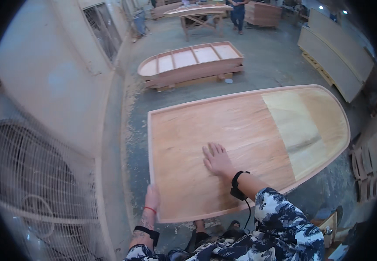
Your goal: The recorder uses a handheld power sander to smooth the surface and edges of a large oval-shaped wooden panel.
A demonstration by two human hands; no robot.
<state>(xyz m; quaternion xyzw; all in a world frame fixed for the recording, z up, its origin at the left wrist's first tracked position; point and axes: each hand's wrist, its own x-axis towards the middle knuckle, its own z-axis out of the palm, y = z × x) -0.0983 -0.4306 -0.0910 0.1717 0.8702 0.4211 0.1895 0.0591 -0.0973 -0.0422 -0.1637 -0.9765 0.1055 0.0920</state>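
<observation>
A large arched wooden panel (180, 161) with a raised rim lies before me, its rounded end to the right. Across it, near that end, runs a paler yellowish band (295, 130). My right hand (218, 161) rests palm down on the panel's face, left of its middle, fingers spread and holding nothing. At the near part of the square left end, my left hand (153, 196) grips the rim; its fingertips are mostly hidden by the edge.
Beyond the panel, a stack of arched frames (193, 65) sits low on the floor. A wooden worktable (201, 19) and a person (237, 15) are farther back. Large boards (336, 56) lean at the right. A caged fan (40, 187) stands by the left wall.
</observation>
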